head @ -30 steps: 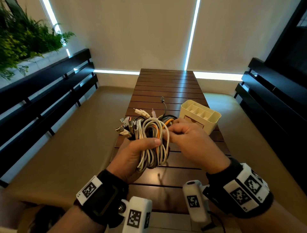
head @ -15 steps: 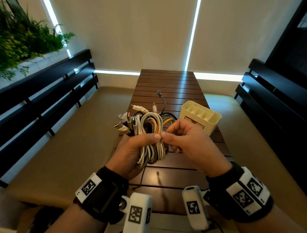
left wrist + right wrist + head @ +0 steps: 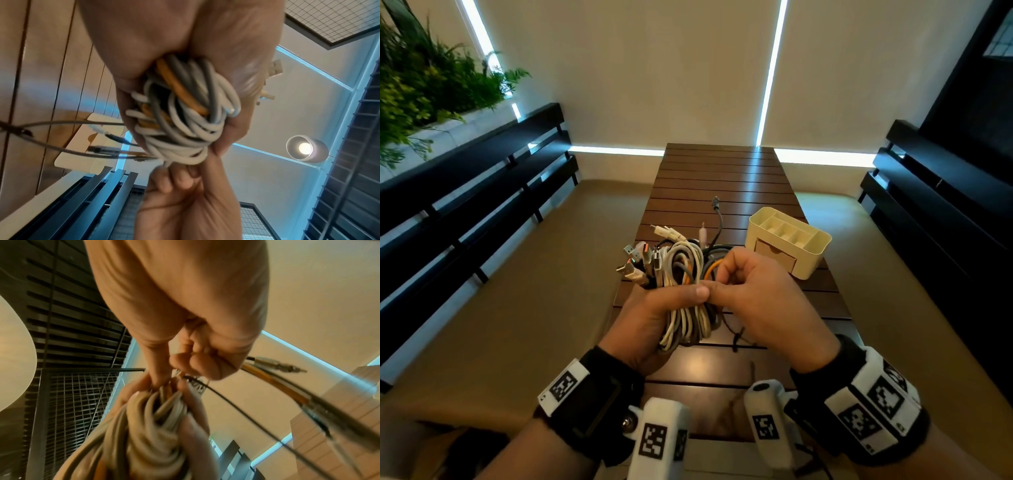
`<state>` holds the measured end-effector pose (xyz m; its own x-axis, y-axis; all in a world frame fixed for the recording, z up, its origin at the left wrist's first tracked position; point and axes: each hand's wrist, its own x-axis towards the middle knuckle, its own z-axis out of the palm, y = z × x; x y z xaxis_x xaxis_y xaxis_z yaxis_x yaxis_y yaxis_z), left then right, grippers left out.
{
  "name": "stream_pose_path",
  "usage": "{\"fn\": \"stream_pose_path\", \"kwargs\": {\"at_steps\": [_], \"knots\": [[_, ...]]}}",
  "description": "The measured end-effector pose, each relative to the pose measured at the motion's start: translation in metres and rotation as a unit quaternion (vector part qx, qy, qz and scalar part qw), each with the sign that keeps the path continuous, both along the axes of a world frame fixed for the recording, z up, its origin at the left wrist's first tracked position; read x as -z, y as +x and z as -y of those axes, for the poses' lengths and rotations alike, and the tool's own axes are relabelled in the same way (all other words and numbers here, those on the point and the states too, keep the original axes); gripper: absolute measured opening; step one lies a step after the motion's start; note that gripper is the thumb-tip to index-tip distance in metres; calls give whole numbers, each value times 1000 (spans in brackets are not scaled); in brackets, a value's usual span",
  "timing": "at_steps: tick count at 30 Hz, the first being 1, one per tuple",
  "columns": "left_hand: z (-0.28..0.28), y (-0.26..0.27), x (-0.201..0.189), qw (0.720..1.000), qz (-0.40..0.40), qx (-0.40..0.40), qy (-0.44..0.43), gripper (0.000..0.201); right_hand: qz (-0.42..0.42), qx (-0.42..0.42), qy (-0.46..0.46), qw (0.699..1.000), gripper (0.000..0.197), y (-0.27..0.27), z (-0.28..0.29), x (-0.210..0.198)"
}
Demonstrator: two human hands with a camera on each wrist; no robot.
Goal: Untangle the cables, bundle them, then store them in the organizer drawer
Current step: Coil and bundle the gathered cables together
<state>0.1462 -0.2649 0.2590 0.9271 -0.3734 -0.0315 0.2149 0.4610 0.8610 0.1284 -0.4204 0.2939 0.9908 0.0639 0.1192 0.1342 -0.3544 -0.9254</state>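
Both hands hold the cables above the table.

My left hand (image 3: 650, 318) has its grip wrapped around the coiled bundle of cables (image 3: 685, 291), white, grey and orange, and the plugs stick out on the far side. My right hand (image 3: 763, 305) pinches a thin strand just beside the left thumb, with the fingers curled in. The cream organizer (image 3: 789, 241) stands on the table (image 3: 722, 178) behind the right hand, and its small drawer (image 3: 775, 257) is closed.

Dark slatted benches (image 3: 482, 192) flank the table (image 3: 722, 178); plants (image 3: 424, 85), seemingly ferns.
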Motion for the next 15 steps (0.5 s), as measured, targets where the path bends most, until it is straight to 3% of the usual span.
{"fn": "stream_pose_path", "kwargs": {"at_steps": [5, 8, 11, 13, 15], "knots": [[-2, -5, -2, 1000, 3, 21, 2, 57, -6, -79, -49, 996, 18, -7, 21, -26], [-4, -3, -2, 1000, -4, 18, -2, 47, 88, -69, -32, 993, 20, -12, 36, -45], [-4, -3, -1, 1000, -1, 24, -9, 41, 236, -139, -130, 953, 32, -14, 33, -53], [-1, -6, -1, 999, 16, 38, -5, 45, 247, -205, -225, 920, 54, -9, 25, -48], [-1, -11, -4, 998, 35, 60, -1, 44, 207, -237, -318, 894, 72, -2, 21, -43]]}}
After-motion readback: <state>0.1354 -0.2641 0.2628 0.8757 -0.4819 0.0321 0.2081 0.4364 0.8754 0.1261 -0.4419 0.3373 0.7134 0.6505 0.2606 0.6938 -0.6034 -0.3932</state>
